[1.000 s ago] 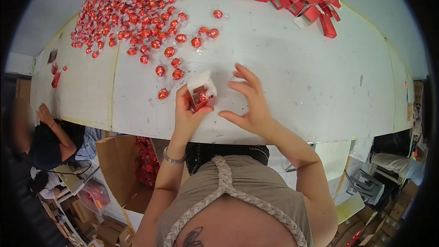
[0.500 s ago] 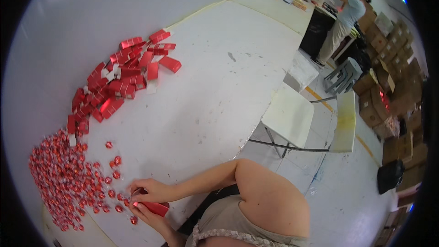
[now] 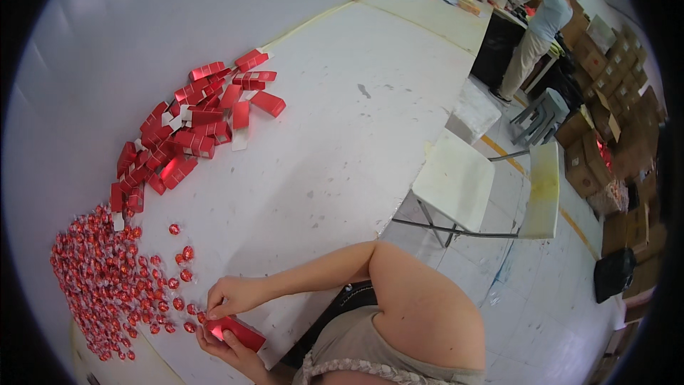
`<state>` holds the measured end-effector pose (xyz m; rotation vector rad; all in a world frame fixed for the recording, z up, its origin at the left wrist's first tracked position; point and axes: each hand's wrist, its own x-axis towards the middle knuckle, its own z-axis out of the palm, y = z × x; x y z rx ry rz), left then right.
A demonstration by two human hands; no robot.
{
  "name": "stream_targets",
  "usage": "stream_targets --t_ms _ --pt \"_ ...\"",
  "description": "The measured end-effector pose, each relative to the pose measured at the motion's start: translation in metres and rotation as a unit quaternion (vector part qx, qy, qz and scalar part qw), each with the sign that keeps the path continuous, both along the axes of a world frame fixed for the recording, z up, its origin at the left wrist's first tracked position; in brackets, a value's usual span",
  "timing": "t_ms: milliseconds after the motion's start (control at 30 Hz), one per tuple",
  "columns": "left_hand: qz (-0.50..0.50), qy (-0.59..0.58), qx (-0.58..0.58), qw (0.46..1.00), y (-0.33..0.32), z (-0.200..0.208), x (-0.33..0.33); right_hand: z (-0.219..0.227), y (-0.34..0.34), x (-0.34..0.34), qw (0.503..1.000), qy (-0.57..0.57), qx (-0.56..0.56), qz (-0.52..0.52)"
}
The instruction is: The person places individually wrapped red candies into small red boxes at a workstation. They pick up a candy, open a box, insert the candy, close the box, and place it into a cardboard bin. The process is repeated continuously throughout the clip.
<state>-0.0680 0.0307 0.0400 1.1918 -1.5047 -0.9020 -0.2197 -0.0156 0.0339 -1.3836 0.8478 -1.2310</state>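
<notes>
My left hand [image 3: 239, 358] is wrapped around a small red box [image 3: 244, 331], its thumb lying across the upper side. Just above the box's left end, my right hand [image 3: 236, 295] has its fingers pinched together. Whatever is between those fingertips is too small or hidden to make out. Several candies in red shiny wrappers [image 3: 189, 327] lie on the white table [image 3: 306, 185] right beside the hands. Farther left, a large heap of the same wrapped candies [image 3: 107, 278] spreads against the wall.
Beyond the candies is a pile of red boxes [image 3: 192, 144], some with white flaps showing. A white folding chair [image 3: 452, 178] stands at the table's right edge. Farther back are a grey stool [image 3: 543, 115], a person [image 3: 545, 28] at another table and stacked cardboard boxes [image 3: 627, 128].
My right hand has lifted slightly off the red box, and more of the box shows now. My left hand has shifted a little lower with the box.
</notes>
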Motion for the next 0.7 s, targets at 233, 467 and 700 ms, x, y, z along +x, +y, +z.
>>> stream_targets --t_ms 233,467,700 --pt "-0.003 -0.015 0.009 1.000 -0.001 -0.014 0.034 -0.005 0.010 0.021 0.995 0.001 -0.092 0.036" --pt "0.201 -0.375 0.181 0.886 0.034 0.024 0.113 -0.050 -0.041 -0.063 0.883 0.307 -0.301 -0.191" --pt "0.211 -0.439 0.179 0.855 0.073 -0.013 0.173 -0.054 -0.199 -0.199 0.619 0.556 -0.188 -0.521"
